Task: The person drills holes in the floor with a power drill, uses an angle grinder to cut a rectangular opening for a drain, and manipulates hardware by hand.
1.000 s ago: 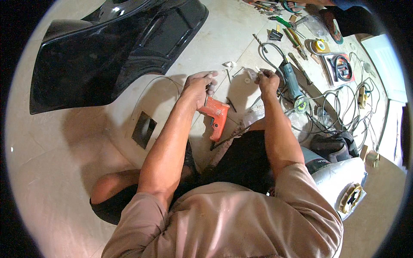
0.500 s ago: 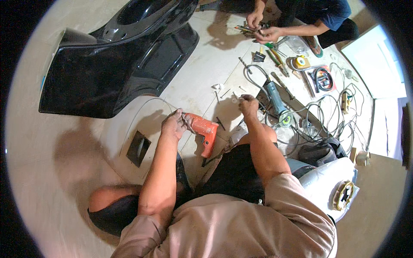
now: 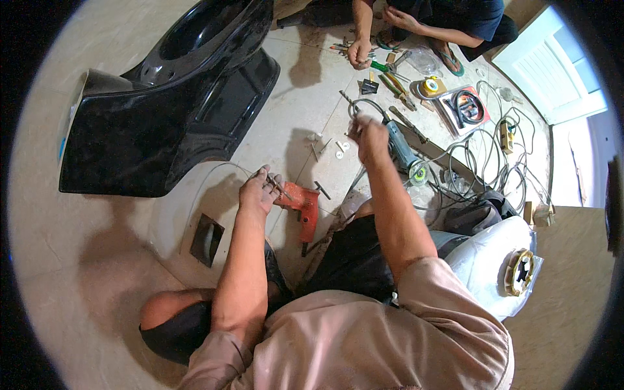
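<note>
My left hand (image 3: 259, 190) is closed around a thin metal rod (image 3: 279, 187), just left of the red power drill (image 3: 305, 214) lying on the floor. Whether the rod is a drill bit, I cannot make out. My right hand (image 3: 369, 140) is raised over the floor, smeared by motion, its fingers unclear. Below and left of it lie white washers (image 3: 342, 151) and a few screws (image 3: 317, 151). A dark T-shaped piece (image 3: 322, 190) lies beside the drill. The grey-blue angle grinder (image 3: 403, 151) is just right of my right hand.
A glossy black ceramic toilet (image 3: 149, 136) fills the upper left. A dark square floor drain (image 3: 207, 240) is left of my forearm. Tangled cables (image 3: 513, 162) and a dark bag (image 3: 478, 214) lie at right. A co-worker's hand (image 3: 359, 53) is above pliers (image 3: 398, 88) at the top.
My right hand has moved up and slightly left, away from the screws and washers. My left hand still grips the rod. The co-worker's hands have come apart, one lowered toward the floor tools.
</note>
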The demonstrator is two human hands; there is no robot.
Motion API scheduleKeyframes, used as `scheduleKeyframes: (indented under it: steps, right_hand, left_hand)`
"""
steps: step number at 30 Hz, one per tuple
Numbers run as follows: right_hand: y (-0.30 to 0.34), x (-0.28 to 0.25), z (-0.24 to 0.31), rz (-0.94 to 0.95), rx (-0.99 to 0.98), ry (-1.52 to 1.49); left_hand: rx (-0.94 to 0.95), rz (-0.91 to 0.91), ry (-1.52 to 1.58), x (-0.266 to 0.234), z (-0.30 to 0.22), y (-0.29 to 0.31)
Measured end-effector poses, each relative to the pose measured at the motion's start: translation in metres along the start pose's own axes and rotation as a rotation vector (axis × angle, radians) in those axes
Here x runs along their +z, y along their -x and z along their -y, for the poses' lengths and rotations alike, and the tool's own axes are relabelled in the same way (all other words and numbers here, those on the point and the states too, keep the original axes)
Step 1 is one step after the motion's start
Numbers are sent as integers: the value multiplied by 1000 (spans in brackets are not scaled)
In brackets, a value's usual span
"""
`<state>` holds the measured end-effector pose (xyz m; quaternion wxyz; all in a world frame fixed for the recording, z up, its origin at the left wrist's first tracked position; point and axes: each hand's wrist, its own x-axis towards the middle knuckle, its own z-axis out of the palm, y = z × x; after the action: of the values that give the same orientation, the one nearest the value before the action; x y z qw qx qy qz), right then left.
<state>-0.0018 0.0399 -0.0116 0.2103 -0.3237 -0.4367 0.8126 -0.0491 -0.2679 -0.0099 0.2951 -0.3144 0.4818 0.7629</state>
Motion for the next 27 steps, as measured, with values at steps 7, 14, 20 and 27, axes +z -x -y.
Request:
scheduleKeyframes:
  steps: [7, 14, 20, 27]
  right_hand:
    - [-71, 10, 58, 149, 255, -404]
    - [-4, 4, -50, 791, 197, 1378]
    - [150, 15, -138, 353, 429, 1409]
    - [173, 25, -164, 240, 175, 1054]
  left_hand:
    - [-14, 4, -59, -7, 8, 2]
    - [76, 48, 14, -45, 7, -26]
    - [59, -140, 129, -80, -5, -38]
    - [282, -177, 200, -89, -15, -28]
